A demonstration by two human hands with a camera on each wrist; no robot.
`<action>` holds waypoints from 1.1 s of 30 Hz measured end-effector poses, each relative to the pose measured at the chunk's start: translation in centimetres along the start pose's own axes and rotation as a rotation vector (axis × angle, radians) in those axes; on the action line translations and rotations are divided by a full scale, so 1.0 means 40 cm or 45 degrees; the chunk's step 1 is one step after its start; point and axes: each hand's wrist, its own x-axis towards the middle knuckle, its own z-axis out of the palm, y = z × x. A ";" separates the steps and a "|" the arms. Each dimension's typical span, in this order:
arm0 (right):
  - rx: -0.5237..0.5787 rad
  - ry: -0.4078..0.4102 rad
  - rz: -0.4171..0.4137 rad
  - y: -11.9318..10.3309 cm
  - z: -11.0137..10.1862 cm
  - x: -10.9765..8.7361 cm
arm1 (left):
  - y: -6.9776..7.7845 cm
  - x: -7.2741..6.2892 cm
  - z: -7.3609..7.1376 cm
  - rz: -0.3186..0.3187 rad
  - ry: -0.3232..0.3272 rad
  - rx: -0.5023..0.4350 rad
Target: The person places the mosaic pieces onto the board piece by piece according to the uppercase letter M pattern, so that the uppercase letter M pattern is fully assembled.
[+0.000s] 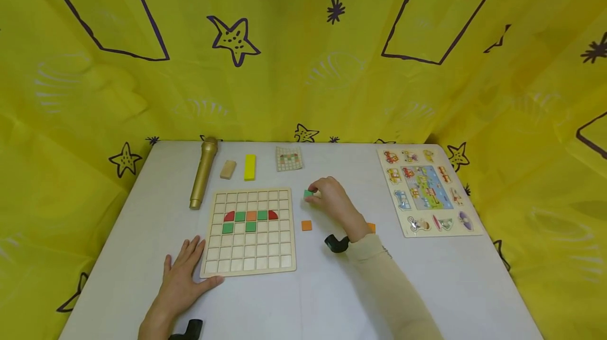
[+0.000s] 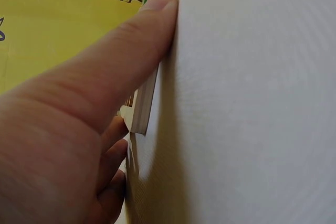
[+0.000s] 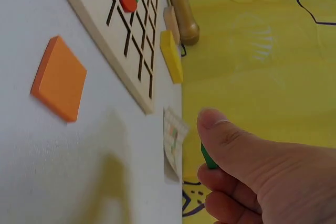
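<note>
A square wooden grid board [image 1: 246,259] lies in the middle of the table. Two red quarter-round tiles, several green square tiles and an orange one sit in its cells. My right hand [image 1: 334,202] pinches a green square tile [image 1: 309,194] between thumb and fingers, to the right of the board; in the right wrist view the thumb mostly hides this green tile [image 3: 208,158]. An orange square tile [image 1: 306,225] lies below it on the table. My left hand [image 1: 182,279] lies with fingers spread at the board's lower left corner, its thumb touching the board's near edge [image 2: 148,95].
Behind the board lie a gold microphone [image 1: 203,174], a plain wooden block [image 1: 228,169], a yellow block [image 1: 250,167] and a small pattern card [image 1: 289,159]. A picture puzzle board [image 1: 395,200] lies at the right. Another orange piece [image 1: 372,227] is partly hidden by my right wrist.
</note>
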 end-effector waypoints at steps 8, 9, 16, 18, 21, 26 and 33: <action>0.006 -0.068 -0.129 -0.082 0.036 0.009 | -0.002 -0.001 0.002 -0.004 0.004 -0.010; -0.001 -0.075 -0.145 -0.089 0.044 0.010 | -0.004 0.000 0.003 -0.003 0.007 -0.012; -0.056 -0.113 -0.255 -0.128 0.098 0.013 | -0.004 0.002 0.004 -0.002 0.010 -0.013; -0.041 -0.126 -0.262 -0.137 0.109 0.011 | -0.001 0.002 0.002 0.001 0.013 -0.016; -0.040 -0.145 -0.253 -0.146 0.124 0.007 | 0.002 0.002 0.000 -0.003 0.001 -0.021; -0.063 -0.151 -0.268 -0.149 0.149 0.000 | 0.001 0.002 -0.001 -0.011 -0.010 -0.014; -0.093 -0.146 -0.294 -0.150 0.168 -0.008 | -0.003 0.000 0.001 -0.015 -0.004 -0.009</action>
